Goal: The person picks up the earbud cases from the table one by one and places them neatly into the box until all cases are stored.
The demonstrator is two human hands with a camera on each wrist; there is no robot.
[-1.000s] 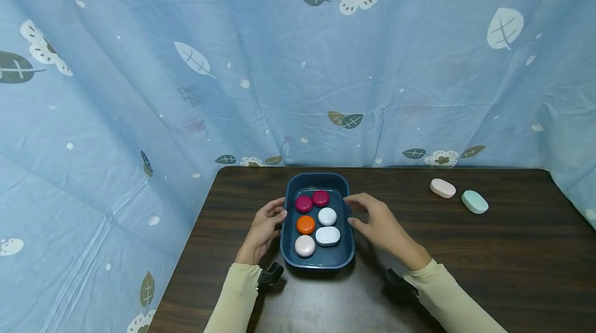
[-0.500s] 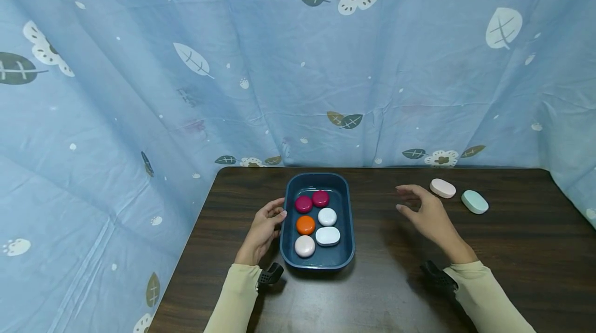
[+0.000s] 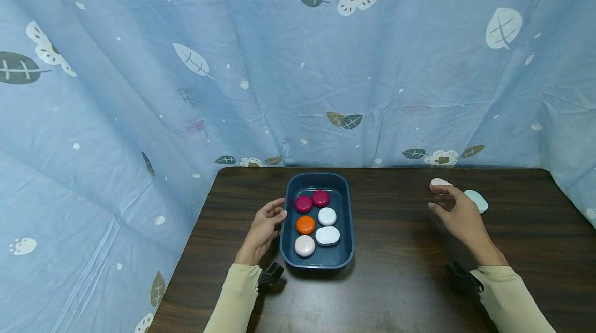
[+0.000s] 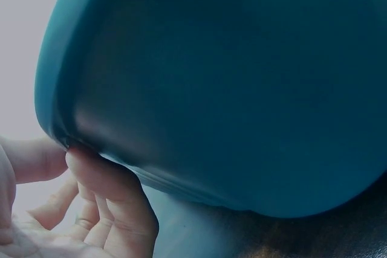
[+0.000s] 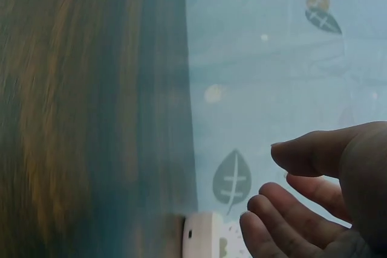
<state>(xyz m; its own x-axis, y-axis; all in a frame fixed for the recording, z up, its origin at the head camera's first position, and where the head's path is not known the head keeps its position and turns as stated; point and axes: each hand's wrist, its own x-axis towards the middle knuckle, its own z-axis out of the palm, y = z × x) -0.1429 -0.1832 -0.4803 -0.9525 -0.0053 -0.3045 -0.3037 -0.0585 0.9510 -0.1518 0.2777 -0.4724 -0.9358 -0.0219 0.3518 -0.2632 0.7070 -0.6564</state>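
Observation:
My left hand holds the left rim of a dark blue rectangular tray between thumb and fingers; the left wrist view shows the pinch on the tray's edge. Inside the tray lie two crimson round pieces, an orange one, two whitish round ones and a white oblong one. At the right, my right hand hovers with fingers apart, holding nothing. Just beyond its fingertips lies a pale pink oblong piece, partly hidden; a small dark slot shows on its side.
A mint-green oblong piece lies right of the pink one, partly behind my right hand. The dark wooden table ends at the back against a blue patterned cloth.
My right hand has left the tray's right side and travelled right to the pink piece. The left hand and the tray stay where they were.

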